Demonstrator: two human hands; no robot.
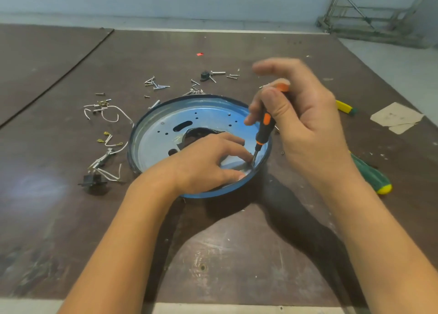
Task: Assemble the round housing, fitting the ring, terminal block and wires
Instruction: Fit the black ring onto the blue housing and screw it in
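The round metal housing (189,114), a shallow shiny pan with holes and a dark central opening, lies open side up at mid table. My left hand (208,162) reaches into its near right part, fingertips down on the floor of the pan beside the screwdriver tip. My right hand (296,124) grips a black and orange screwdriver (265,131) upright, its tip on the pan floor near the right rim. White wires with terminals (109,114) lie left of the housing. A black terminal block (93,181) with white leads sits at the near left.
Loose screws (156,85) are scattered behind the housing, next to a small black part with a bolt (208,74). A green and yellow screwdriver (372,176) lies right of my right wrist, another yellow-handled tool (344,107) farther back. Paper scraps (395,118) lie at right.
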